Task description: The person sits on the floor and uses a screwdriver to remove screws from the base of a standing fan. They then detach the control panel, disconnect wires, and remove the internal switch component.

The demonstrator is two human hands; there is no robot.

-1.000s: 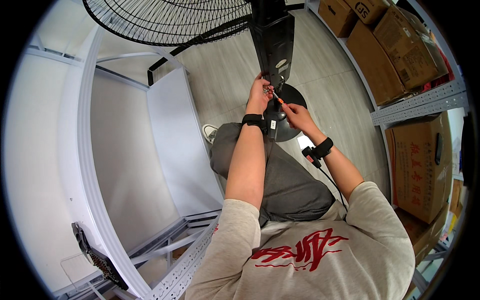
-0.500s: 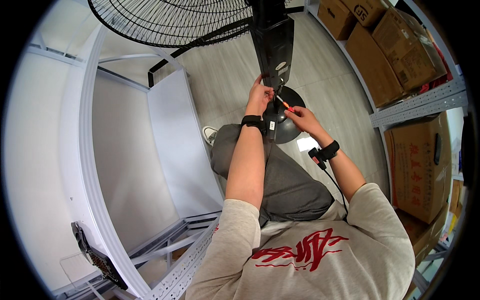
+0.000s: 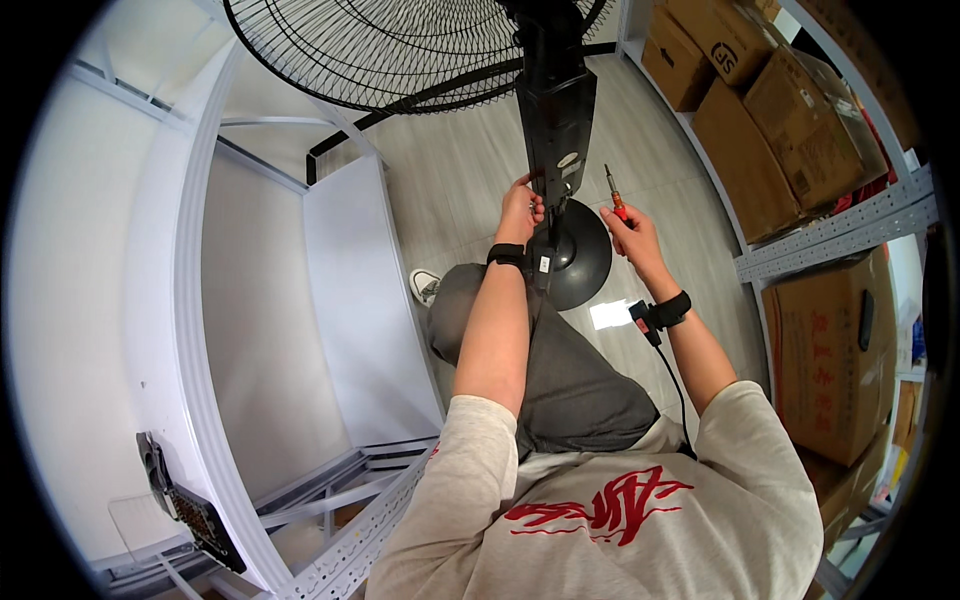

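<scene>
A black pedestal fan stands in front of me, its column (image 3: 558,115) rising from a round black base (image 3: 590,262) on the floor. My left hand (image 3: 517,216) is closed at the left side of the column's lower part, fingers curled; what they hold, if anything, is too small to make out. To the right of the column, and apart from it, my right hand (image 3: 636,242) grips a screwdriver (image 3: 615,192) by its red handle. The metal shaft points up and slightly left, its tip in the air.
The wire fan guard (image 3: 380,55) spreads across the top left. White metal shelving (image 3: 345,270) runs along the left. On the right, a rack (image 3: 835,228) carries several cardboard boxes (image 3: 750,155). A cable (image 3: 677,385) hangs from the device strapped to my right wrist.
My right hand has drawn the screwdriver away from the column to the right, and its tip has swung upward. My left hand stays by the column. The whole view has shifted slightly.
</scene>
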